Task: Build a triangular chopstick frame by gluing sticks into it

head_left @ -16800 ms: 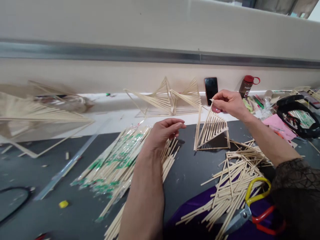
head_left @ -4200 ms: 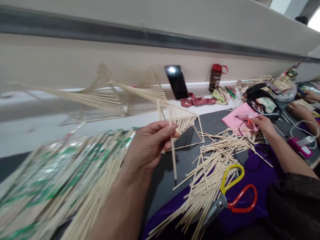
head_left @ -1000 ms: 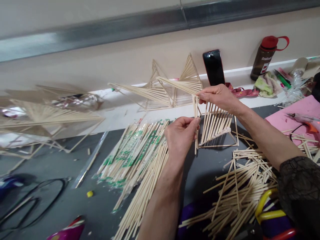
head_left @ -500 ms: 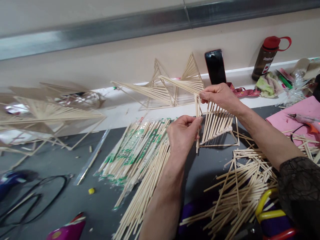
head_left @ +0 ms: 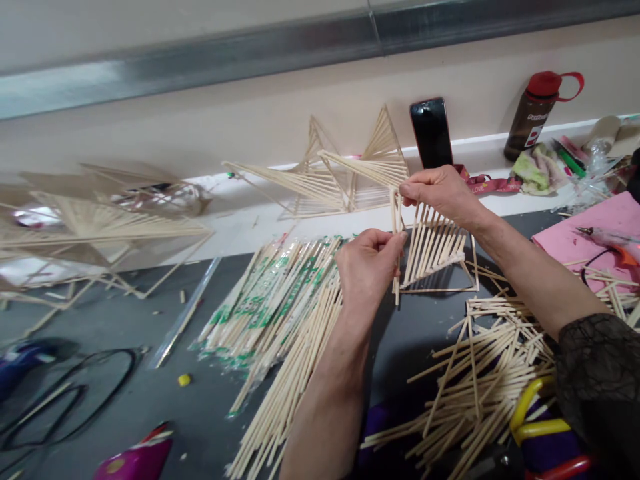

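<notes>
A small frame of wooden sticks, with a slanted row of sticks and white glue along one edge, stands on the dark table. My left hand pinches an upright wooden stick at the frame's left side. Higher up, my right hand pinches the top of the sticks at the frame's upper left corner. Both hands are closed. Exactly which sticks lie between the right fingertips is hidden. Left of my left hand lie chopsticks in clear and green wrappers, beside loose chopsticks.
Loose sticks pile at the right, near yellow-handled scissors. Finished stick structures stand along the wall with a phone and a bottle. A glue gun lies on pink material. A black cord curls at left.
Both hands keep their grip at the frame's left side, nearly still. The left hand has shifted very slightly; nothing has been let go.
</notes>
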Motion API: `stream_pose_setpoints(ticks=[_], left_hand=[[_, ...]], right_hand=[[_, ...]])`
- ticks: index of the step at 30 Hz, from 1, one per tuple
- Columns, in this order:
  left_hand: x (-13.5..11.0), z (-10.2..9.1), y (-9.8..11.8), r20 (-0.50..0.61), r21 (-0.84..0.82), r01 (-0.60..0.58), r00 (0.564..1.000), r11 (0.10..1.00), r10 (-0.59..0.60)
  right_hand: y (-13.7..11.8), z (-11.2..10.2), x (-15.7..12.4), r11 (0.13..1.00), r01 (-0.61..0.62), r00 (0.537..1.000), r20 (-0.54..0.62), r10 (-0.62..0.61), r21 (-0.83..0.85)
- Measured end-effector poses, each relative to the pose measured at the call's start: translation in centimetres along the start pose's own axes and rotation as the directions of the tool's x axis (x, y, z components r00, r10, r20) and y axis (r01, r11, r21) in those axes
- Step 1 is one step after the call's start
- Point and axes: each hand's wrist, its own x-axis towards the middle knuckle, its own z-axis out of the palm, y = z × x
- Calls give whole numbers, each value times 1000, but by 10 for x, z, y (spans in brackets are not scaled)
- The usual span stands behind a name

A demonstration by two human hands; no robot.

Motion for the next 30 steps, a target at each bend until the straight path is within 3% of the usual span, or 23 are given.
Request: stream_pose_setpoints(ticks=[30], left_hand=[[0,0,3,5,14,6,1000,1000,-6]], right_hand=[[-2,0,0,1000,2,1000,0,-2,-12]])
